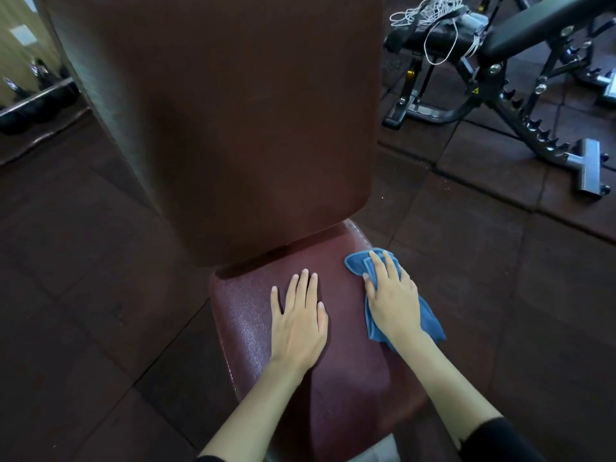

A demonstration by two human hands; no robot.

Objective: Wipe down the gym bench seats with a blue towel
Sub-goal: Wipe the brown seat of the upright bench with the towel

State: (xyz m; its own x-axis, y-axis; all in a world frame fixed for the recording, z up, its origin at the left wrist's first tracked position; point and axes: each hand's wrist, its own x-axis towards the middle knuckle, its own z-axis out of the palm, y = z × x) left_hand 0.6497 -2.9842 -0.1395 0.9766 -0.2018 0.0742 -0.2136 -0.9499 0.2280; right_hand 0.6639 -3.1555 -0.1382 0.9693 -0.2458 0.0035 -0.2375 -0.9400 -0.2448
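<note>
The right hand's [393, 301] fingers [390, 266] lie nearly straight, spread flat and pressing the blue towel [357, 262] onto the maroon seat [350, 378] at its far right edge. The left hand [298, 323] rests flat and bare mid-seat, holding nothing. The rumpled towel's long axis runs from the far corner back towards the person, its near end spilling over the seat's side. The upright brown backrest [233, 128] rises just beyond. Well off to the right, on the dark floor tiles [483, 278], stands a black bench [520, 35] with white cord [430, 11] heaped on it.
</note>
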